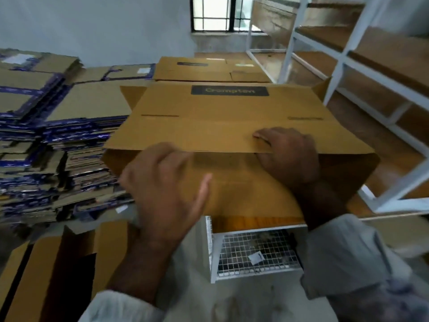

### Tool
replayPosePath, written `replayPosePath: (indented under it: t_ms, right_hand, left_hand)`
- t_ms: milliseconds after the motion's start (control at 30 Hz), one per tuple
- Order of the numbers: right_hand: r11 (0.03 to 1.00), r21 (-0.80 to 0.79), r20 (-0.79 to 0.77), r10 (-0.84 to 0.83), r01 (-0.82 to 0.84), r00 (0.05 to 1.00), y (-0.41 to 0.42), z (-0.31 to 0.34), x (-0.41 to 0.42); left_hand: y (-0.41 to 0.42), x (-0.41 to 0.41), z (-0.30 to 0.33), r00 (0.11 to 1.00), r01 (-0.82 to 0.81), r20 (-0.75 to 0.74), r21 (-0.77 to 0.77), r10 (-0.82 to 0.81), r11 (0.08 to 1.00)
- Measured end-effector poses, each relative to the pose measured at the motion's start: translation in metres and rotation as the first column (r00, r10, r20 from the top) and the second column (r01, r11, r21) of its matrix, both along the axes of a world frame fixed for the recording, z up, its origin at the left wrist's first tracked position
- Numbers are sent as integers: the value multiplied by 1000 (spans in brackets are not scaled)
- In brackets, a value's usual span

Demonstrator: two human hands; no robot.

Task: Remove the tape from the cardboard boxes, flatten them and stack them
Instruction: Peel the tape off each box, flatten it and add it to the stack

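the right hand [287, 154] grips the front edge of the big brown cardboard box [227, 122]; the blurry left hand [162, 182] is loosely open just beside it.

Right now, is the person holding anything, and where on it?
Yes: the right hand grips the cardboard box at the near edge of its top flap. The left hand is blurred; its hold cannot be told.

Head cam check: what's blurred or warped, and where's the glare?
Head view: the left hand is smeared by motion blur; the right hand on the cardboard box reads sharper. The window is blown out white. The wide lens bows the white shelving outward, and the box's label print is soft.
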State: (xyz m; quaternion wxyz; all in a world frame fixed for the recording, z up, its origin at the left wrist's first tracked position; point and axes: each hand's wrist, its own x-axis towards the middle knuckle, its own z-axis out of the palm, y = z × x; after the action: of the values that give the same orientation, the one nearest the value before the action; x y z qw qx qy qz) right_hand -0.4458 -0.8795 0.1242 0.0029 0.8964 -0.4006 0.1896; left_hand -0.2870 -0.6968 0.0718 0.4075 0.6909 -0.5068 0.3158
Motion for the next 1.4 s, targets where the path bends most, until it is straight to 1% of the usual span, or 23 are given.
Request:
replayPosePath:
  t_ms: [33,67,100,133,200,267,367,433,533,633,700,767,833,900,933,967,1000,1100,1167,1267,1300,1333,1400]
  right_hand:
    - [1000,-7,-1,13,-13,1000,-1,-2,2]
    - [1000,-17,3,26,-26,1000,-2,-3,3]
    - [999,-26,11,39,-38,999,-3,-3,5]
    - [998,-31,20,46,-45,999,-5,-2,5]
    - [999,-39,43,33,-31,999,-11,2,-2]
    - [999,-27,25,-26,27,999,-26,6,-20]
    - [993,55,-109,-93,100,990,-55,6,-51]
    - [992,104,-162,-55,73,985,-59,2,-53]
    - [993,114,-195,56,-34,979,-42,-13,-29]
    - [989,126,-200,107,-83,974,-21,-38,10]
    - [980,166,-193,142,-111,971,-10,-66,35]
    - [967,220,-210,177,-130,962,0,-103,54]
    - [956,268,-264,195,-123,944,8,-145,64]
    - [940,326,-364,224,-101,904,17,-184,65]
    - [926,367,-407,243,-85,880,20,-201,63]
    - [911,406,-425,256,-70,868,23,-216,61]
    - [902,429,-428,258,-57,866,24,-227,59]
    - [910,412,-413,225,-39,882,23,-243,60]
    - [912,409,-407,211,-30,888,23,-243,61]
    - [929,369,-396,193,-37,898,22,-246,61]
    - [928,370,-393,188,-33,900,21,-247,61]
    - [923,385,-387,185,-25,903,21,-247,61]
    - [900,437,-372,188,-8,909,19,-247,61]
  left_hand:
    - [-15,-11,11,995,79,49,157,-88,984]
    - [-33,-17,23,988,110,72,310,-139,944]
    - [-52,-20,33,983,100,95,426,-155,899]
    - [-71,-20,41,982,64,119,508,-144,859]
    - [-97,-14,51,986,-25,146,621,-84,784]
    - [-105,-4,55,991,-49,128,658,-48,751]
    - [-91,5,53,998,-35,68,647,-11,762]
    - [-82,14,47,998,-60,37,646,47,761]
    - [-67,38,33,985,-151,32,628,169,763]
    - [-44,70,7,977,-172,1,598,213,783]
    - [-29,93,-22,972,-172,-17,626,234,761]
    - [-14,113,-55,970,-147,-39,688,238,711]
    - [-2,127,-91,968,-95,-81,761,239,641]
    - [6,132,-126,965,-34,-104,861,241,507]
    - [10,132,-143,968,-3,-105,906,230,424]
    - [13,132,-160,968,31,-121,928,219,372]
    - [16,132,-177,969,48,-130,934,211,355]
    - [21,131,-214,971,82,-169,900,170,428]
    - [18,127,-220,961,83,-194,881,196,465]
    - [13,123,-216,954,70,-178,914,241,400]
    - [14,121,-216,954,61,-178,903,241,425]
    - [16,119,-214,951,40,-186,868,248,495]
    - [25,109,-216,923,-20,-253,720,289,694]
